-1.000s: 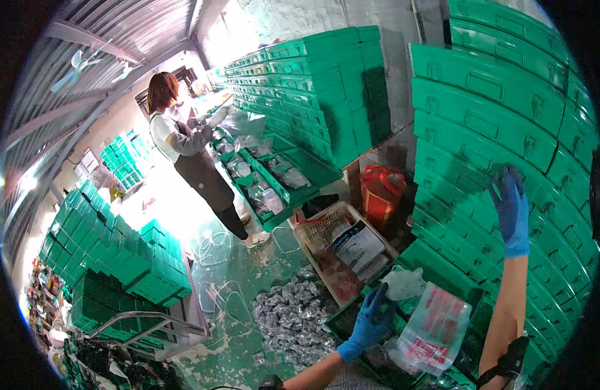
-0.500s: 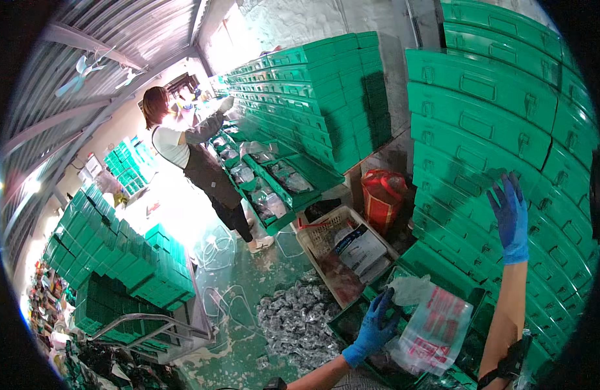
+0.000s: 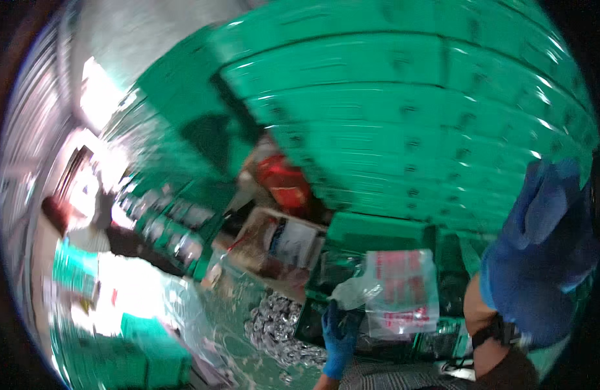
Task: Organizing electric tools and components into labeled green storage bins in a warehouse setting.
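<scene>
My left hand (image 3: 339, 344), in a blue glove, is at the lower middle with its fingers stretched up and apart. Its fingertips are by a crumpled clear plastic bag (image 3: 356, 292). Beside that, a translucent bag with red print (image 3: 402, 292) lies over open green cases (image 3: 313, 322). My right hand (image 3: 537, 227), blue-gloved and smeared by motion, is raised high at the right in front of stacked green cases (image 3: 371, 130). Dark blue fills the area around its wrist, above a black strap (image 3: 501, 335). Whether it holds anything is unclear.
A beige crate (image 3: 254, 250) with a white packet (image 3: 292, 242) stands left of the cases, near a red bag (image 3: 283, 182). Small clear-wrapped pieces (image 3: 277, 328) are heaped on the floor. A blurred person (image 3: 95, 237) stands at the far left beside more cases.
The view has swung right and blurred, so the stack of cases fills more of it. My right hand appears larger and nearer. My left hand stays beside the bags.
</scene>
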### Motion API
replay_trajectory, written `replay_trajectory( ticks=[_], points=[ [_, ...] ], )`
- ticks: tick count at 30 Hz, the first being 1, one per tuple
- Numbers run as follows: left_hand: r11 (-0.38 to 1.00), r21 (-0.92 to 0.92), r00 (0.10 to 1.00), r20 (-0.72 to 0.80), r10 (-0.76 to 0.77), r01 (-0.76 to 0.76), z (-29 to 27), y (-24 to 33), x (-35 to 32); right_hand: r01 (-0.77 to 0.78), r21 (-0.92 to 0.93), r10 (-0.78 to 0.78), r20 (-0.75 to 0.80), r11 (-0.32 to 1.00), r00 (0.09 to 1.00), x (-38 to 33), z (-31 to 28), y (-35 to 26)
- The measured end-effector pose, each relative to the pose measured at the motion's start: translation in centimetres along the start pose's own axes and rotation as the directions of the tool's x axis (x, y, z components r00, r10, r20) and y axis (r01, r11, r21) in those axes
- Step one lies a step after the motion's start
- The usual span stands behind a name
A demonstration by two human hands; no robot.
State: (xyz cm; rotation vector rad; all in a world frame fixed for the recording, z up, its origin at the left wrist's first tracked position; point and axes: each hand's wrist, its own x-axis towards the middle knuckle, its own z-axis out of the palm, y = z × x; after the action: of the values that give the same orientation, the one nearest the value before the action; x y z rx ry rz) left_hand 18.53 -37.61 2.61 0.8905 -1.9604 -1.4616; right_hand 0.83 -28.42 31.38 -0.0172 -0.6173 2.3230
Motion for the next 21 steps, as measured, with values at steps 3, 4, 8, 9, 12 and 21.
replay_trajectory(
  ticks=[3, 4, 8, 9, 12, 21],
  points=[
    [0.990, 0.046, 0.991, -0.005, -0.133, 0.133, -0.5, -2.5, 1.1, 0.081, -0.116, -0.089, -0.060, 0.990, 0.994, 1.4, -2.1, 5.0],
    [0.988, 0.073, 0.991, 0.008, -0.135, 0.134, -0.7, -3.0, 0.8, 0.120, -0.129, -0.129, -0.059, 0.984, 0.990, 2.1, -2.2, 5.1],
    [0.994, 0.097, 0.998, 0.044, -0.050, 0.046, 1.1, -4.4, 5.3, 0.206, -0.063, -0.206, -0.006, 0.977, 0.978, 5.3, -1.8, 8.9],
    [0.994, 0.100, 0.998, 0.043, -0.043, 0.039, 1.5, -4.4, 5.8, 0.202, -0.049, -0.201, 0.021, 0.978, 0.979, 5.6, -1.5, 10.1],
    [0.992, 0.119, 0.997, 0.060, -0.049, 0.041, 2.0, -4.9, 5.4, 0.193, -0.039, -0.189, 0.098, 0.980, 0.977, 6.2, -1.4, 13.6],
    [0.994, 0.104, 0.999, -0.034, 0.027, -0.023, 0.9, -10.3, 11.1, 0.054, 0.067, -0.071, 0.287, 0.996, 0.955, 4.7, 1.6, 25.0]
  ],
)
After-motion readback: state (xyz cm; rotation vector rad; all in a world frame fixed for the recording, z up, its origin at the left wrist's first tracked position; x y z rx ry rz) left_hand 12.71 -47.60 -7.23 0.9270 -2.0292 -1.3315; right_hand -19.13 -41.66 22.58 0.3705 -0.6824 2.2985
